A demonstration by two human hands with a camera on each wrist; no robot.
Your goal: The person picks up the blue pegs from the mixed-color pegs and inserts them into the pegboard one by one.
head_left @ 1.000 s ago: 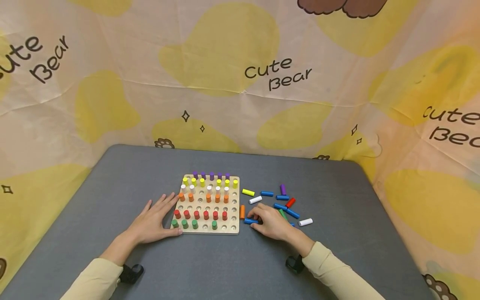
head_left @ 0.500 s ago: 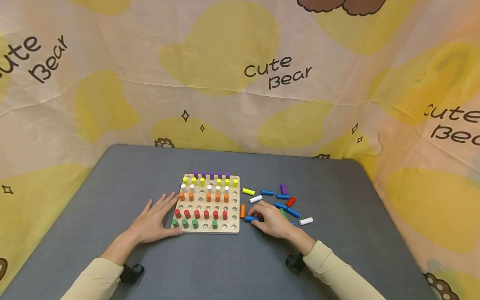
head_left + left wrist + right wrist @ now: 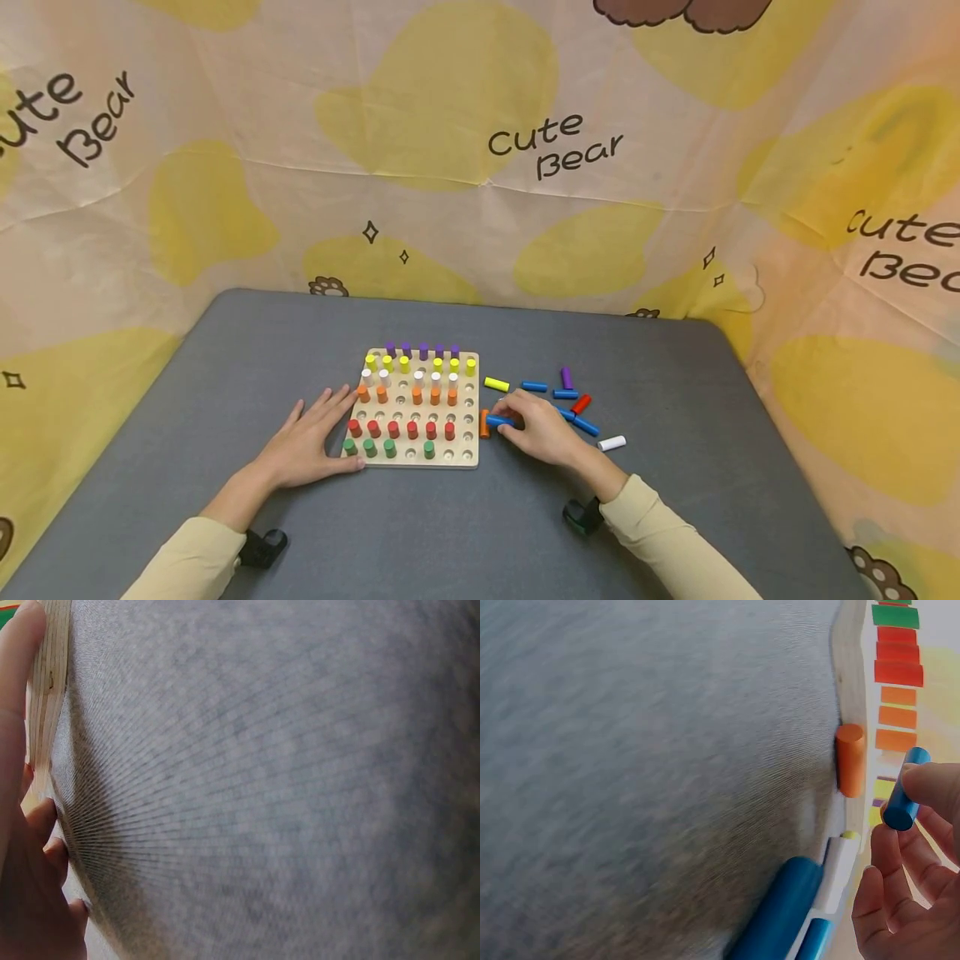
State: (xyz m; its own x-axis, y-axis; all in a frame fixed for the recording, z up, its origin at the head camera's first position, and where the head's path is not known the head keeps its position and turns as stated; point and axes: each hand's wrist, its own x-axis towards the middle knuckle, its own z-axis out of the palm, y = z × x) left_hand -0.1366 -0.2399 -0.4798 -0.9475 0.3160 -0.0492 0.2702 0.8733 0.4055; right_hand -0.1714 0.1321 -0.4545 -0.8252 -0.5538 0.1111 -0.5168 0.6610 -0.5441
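Beside the pegboard (image 3: 458,445) of upright pegs (image 3: 412,431), the right hand (image 3: 540,427) pinches a blue peg (image 3: 497,421), the left hand (image 3: 303,443) outspread.

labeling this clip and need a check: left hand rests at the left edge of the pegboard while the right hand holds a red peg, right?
Not quite: the peg is blue, not red, as the right wrist view shows. The right hand does hold it, while the left hand rests at the left edge of the pegboard.
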